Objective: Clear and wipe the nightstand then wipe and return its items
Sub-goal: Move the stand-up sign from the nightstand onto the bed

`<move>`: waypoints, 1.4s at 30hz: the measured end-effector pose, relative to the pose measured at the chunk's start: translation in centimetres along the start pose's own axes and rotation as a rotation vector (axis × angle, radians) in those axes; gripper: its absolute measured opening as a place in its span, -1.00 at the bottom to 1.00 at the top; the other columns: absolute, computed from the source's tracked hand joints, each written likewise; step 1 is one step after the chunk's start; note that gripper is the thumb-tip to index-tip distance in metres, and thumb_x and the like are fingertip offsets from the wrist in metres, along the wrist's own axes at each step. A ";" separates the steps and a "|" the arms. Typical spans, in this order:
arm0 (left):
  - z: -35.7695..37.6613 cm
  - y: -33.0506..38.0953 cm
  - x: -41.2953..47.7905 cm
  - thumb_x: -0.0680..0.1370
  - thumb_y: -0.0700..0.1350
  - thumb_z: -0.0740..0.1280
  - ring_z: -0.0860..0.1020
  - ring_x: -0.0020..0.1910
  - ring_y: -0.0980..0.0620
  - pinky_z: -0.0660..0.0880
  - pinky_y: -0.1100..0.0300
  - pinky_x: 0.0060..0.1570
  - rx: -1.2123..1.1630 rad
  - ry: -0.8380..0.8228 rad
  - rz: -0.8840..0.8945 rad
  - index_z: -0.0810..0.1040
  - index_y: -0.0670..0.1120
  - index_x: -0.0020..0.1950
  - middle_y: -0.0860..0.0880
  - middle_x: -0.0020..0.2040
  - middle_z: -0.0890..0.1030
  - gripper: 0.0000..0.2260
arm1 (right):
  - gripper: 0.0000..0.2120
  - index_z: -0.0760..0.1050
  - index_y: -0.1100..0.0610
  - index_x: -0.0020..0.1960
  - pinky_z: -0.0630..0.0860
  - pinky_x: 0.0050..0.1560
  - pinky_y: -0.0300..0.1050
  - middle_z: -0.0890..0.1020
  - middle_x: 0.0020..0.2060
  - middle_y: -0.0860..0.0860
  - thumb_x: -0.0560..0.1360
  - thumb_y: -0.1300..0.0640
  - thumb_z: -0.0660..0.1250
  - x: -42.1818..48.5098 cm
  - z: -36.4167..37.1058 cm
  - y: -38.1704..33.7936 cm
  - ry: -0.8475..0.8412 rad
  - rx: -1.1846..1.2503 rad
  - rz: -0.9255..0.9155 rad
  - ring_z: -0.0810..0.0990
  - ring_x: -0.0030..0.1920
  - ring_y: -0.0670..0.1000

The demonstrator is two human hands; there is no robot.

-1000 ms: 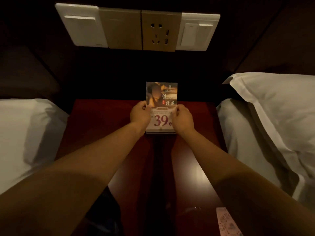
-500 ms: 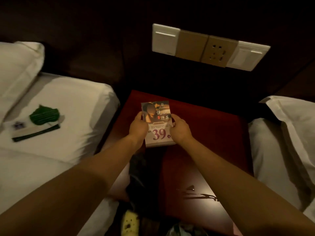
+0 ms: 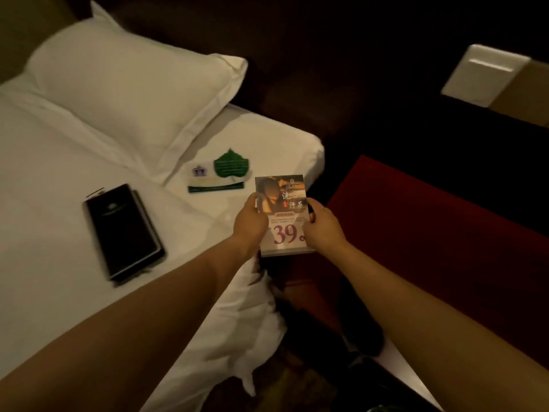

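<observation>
I hold an upright sign card, printed with a photo and a large "39", between both hands. My left hand grips its left edge and my right hand grips its right edge. The card hangs over the gap between the white bed and the dark red nightstand, which lies to the right. On the bed lie a black folder, a green leaf-shaped card and a small white and green card set.
A white pillow lies at the head of the bed. A wall switch panel sits on the dark headboard wall at upper right. Dark floor and a dark shoe-like shape show below between bed and nightstand.
The card has been lifted off the nightstand and carried left toward the bed, with both hands still on it. My view has swung left, bringing the bed and its items into sight.
</observation>
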State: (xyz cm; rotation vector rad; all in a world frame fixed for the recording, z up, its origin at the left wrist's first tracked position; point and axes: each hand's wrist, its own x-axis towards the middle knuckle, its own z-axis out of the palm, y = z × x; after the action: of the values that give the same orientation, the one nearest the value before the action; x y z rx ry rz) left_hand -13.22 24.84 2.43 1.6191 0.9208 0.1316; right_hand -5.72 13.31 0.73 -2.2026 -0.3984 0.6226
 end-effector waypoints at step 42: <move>-5.2 -4.8 2.9 0.62 0.06 0.10 0.07 0.54 0.01 -0.02 0.12 0.49 0.449 -0.133 0.402 0.20 0.04 0.49 -0.01 0.55 0.16 -0.57 | -0.45 0.17 0.17 0.47 0.14 0.47 0.10 0.28 0.46 0.16 0.61 -0.14 -0.06 -1.5 4.7 1.1 0.102 -0.302 0.136 0.14 0.47 0.21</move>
State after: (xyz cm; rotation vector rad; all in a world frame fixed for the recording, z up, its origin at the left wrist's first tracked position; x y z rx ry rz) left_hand -16.38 30.62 -1.41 2.1923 0.5336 0.0962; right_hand -9.42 14.82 -2.27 -2.5554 -0.3069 0.5467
